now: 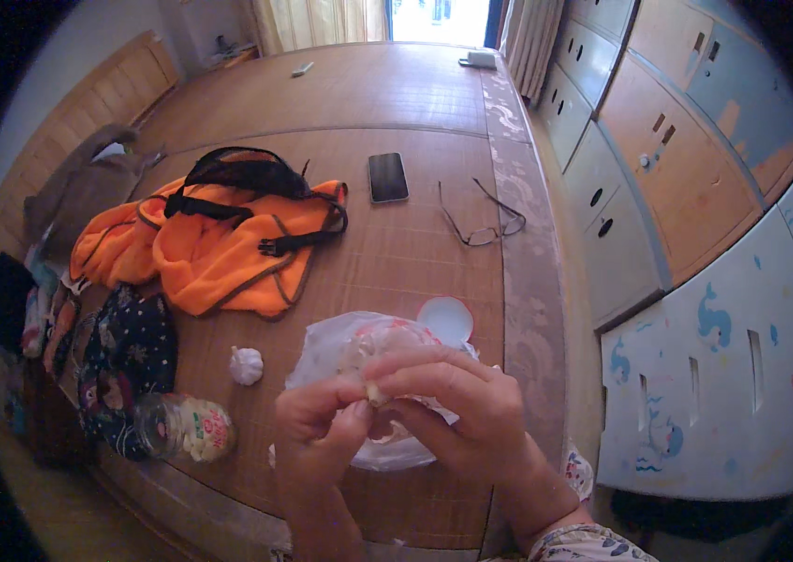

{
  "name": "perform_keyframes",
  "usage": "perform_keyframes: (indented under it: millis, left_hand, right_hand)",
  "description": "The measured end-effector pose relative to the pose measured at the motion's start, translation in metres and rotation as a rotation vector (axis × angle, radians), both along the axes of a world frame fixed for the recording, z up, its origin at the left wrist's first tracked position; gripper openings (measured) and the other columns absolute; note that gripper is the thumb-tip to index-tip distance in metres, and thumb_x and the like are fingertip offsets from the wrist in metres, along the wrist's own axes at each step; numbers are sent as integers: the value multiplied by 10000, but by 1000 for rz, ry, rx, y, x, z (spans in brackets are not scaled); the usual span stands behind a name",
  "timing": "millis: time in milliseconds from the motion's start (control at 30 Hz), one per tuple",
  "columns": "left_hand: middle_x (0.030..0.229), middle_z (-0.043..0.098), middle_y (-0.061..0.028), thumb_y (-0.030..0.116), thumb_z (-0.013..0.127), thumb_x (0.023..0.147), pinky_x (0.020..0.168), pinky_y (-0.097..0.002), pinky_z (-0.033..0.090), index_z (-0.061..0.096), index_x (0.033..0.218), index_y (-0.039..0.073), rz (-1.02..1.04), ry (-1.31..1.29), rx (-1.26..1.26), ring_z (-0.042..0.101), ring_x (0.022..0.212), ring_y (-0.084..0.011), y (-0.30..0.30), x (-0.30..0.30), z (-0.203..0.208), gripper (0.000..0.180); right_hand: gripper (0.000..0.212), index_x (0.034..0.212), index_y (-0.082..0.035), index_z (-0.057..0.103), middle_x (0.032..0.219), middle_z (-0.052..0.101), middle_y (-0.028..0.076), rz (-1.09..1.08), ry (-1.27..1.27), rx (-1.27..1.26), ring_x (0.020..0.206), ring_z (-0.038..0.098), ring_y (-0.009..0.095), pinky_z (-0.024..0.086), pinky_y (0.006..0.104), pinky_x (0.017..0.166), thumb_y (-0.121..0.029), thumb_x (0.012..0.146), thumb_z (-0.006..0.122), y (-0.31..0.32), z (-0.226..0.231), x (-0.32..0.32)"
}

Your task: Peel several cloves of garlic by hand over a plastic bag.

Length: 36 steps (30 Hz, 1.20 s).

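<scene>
Though partly behind both hands (315,421) (479,407), plastic bag (320,352) near garlic bulb (247,366).

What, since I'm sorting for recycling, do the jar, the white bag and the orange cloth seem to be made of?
Jar: clear, glossy plastic or glass; contents show through, which one is unclear.
White bag: probably thin plastic film, translucent and crinkled.
Orange cloth: likely fleece, matte, with soft, rounded folds.

Orange fleece cloth (200,262) with dark trim, brown woven mat (382,262).
The small garlic clove (375,393) is pale cream; the round garlic bulb (246,366), white; the crinkled plastic bag (322,350), translucent white with red marks. White snowflakes pattern the dark navy cloth (141,342), blue whales the white cabinet (719,393).
</scene>
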<state>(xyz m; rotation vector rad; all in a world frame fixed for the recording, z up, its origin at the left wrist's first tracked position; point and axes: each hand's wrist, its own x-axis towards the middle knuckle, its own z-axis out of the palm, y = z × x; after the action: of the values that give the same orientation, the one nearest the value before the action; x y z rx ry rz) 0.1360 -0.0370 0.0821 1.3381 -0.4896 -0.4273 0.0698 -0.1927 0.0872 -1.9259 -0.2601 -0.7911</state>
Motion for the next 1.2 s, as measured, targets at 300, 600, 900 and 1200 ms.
perform_keyframes:
  millis: [300, 600, 900, 1200]
  left_hand:
    - [769, 678, -106, 11, 532, 793, 640, -273, 521, 680, 854, -65, 72, -73, -61, 638, 688, -143, -3, -2, -5, 177]
    - [768, 687, -97, 5, 535, 745, 682, -284, 517, 689, 802, -44, 17, -145, -64, 642, 703, -143, -1, 0, -3, 172]
    - [711, 655, -102, 74, 550, 815, 643, -298, 506, 640, 766, -17, -13, -225, 4, 615, 657, -164, -1, 0, -3, 138]
    - [724, 689, -76, -32, 546, 751, 652, -261, 504, 693, 765, -34, 5, -167, 48, 642, 684, -125, -1, 2, -3, 148]
  right_hand:
    - [252, 1009, -41, 714, 1062, 713, 130, 41, 46, 41, 993, 701, 262, 568, 332, 828, 67, 781, 697, -1, 5, -1]
    - [251, 1084, 6, 656, 1068, 665, 132, 58, 62, 299, 936, 669, 244, 536, 335, 811, 38, 836, 679, -2, -8, -4]
    - [184, 1126, 33, 629, 1082, 654, 96, 335, 238, 874, 985, 631, 153, 514, 295, 871, -10, 948, 609, -1, -5, -7]
    - [204, 1149, 25, 621, 1125, 669, 129, 368, 175, 1095, 1053, 644, 189, 526, 344, 950, -55, 962, 605, -8, -3, -7]
